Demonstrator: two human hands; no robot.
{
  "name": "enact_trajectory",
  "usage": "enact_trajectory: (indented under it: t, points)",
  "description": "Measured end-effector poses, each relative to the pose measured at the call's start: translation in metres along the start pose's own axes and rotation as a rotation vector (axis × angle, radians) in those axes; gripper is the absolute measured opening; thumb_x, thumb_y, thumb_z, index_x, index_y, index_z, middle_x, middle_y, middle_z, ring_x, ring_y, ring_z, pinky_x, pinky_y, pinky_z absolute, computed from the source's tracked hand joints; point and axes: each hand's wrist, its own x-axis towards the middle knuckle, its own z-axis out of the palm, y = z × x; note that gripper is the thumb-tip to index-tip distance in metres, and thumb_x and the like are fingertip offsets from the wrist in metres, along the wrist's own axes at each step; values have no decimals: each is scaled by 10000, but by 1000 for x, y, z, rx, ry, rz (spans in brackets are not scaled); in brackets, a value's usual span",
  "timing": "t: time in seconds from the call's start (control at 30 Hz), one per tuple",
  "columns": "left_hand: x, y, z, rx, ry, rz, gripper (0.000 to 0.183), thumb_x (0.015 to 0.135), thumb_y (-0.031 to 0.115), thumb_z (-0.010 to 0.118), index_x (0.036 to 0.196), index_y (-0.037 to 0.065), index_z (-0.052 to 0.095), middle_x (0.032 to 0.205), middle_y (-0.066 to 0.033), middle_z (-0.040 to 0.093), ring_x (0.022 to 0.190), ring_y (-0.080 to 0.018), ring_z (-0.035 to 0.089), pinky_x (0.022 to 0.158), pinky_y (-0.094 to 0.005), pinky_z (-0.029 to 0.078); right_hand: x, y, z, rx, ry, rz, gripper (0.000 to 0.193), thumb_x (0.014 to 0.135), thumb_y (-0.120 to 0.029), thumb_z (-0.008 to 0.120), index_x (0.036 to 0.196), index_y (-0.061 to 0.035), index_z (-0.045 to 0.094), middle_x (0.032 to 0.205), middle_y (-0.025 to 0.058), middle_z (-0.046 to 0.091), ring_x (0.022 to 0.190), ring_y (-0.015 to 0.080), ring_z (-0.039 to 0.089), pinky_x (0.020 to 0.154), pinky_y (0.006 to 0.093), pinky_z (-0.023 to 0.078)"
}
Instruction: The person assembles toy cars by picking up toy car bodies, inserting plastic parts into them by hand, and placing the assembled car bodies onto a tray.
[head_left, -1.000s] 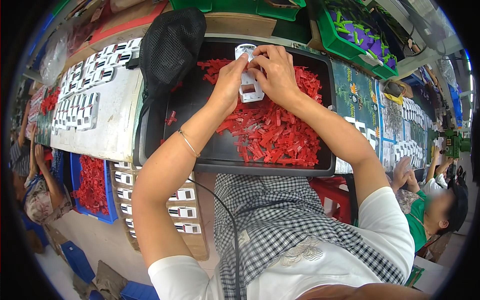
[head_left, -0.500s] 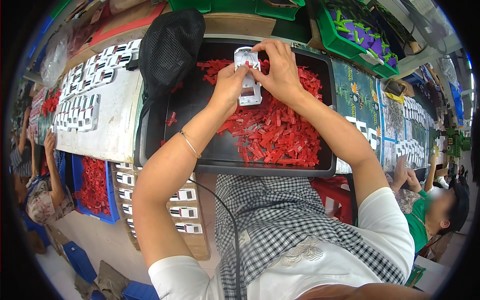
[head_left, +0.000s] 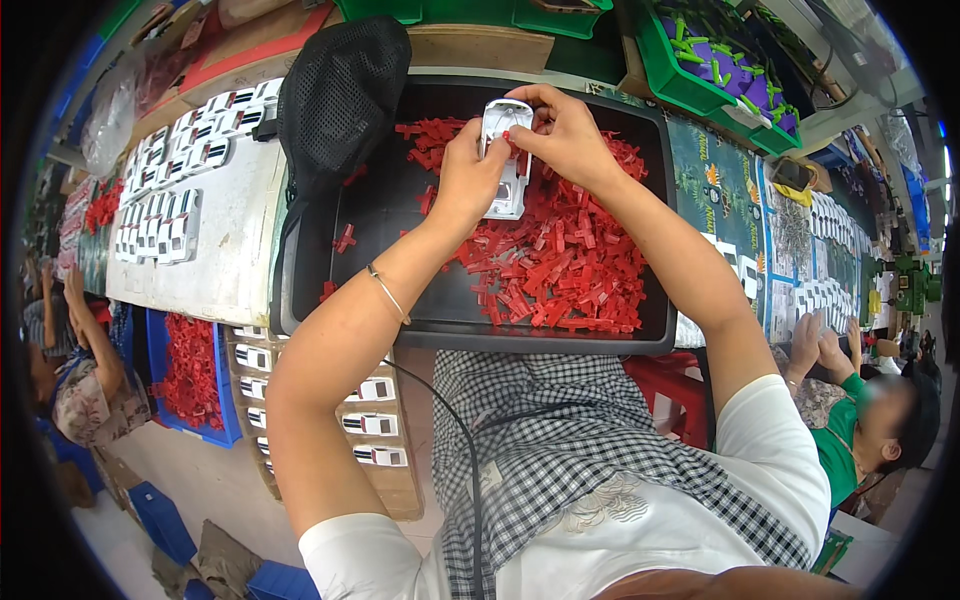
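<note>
Over the black tray (head_left: 400, 325), I hold a white toy car body (head_left: 509, 200) with its hollow inside facing up. My left hand (head_left: 468, 178) grips its left side, the thumb laid over the inner face. On the opposite edge, my right hand (head_left: 565, 140) is closed with its fingers near the top end. At my right thumb tip a small red plastic piece (head_left: 506, 134) shows against the white shell; my fingers hide part of it. Beneath my hands lies a heap of red plastic parts (head_left: 570, 270), mostly in the tray's right half.
A black mesh bag (head_left: 345, 95) hangs over the tray's left corner. Rows of white car bodies (head_left: 160, 225) stand on the left table. A blue bin (head_left: 232, 400) holds red parts. Green bins (head_left: 690, 85) stand back right. A co-worker in green (head_left: 840, 440) sits at right.
The car body has shifted slightly right and tilted a little, with both hands moving along with it. My right thumb and fingers have closed in around the small red piece.
</note>
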Motion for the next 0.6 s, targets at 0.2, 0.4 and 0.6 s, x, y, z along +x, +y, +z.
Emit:
enact_trajectory:
  t: [0.2, 0.4, 0.6]
  points:
    - [1, -4, -2, 85, 32, 26, 164, 863, 112, 565, 946, -28, 580, 755, -89, 624, 663, -135, 584, 615, -311, 466, -1, -2, 1, 21, -24, 17, 405, 733, -73, 706, 1104, 41, 593, 862, 95, 656, 734, 130, 606, 665, 268, 508]
    - [1, -10, -2, 226, 70, 72, 201, 849, 137, 573, 962, -28, 586, 775, -159, 652, 702, -238, 648, 647, -369, 491, -2, 6, 3, 25, -47, 1, 402, 744, -60, 708, 1107, 45, 572, 877, 87, 643, 730, 116, 599, 673, 260, 503]
    - [0, -3, -1, 295, 74, 129, 226, 856, 156, 570, 972, -37, 583, 801, -192, 658, 751, -299, 668, 672, -399, 499, -4, 5, 3, 38, -26, -10, 407, 754, -68, 704, 1118, 45, 561, 907, 87, 641, 736, 118, 602, 682, 266, 507]
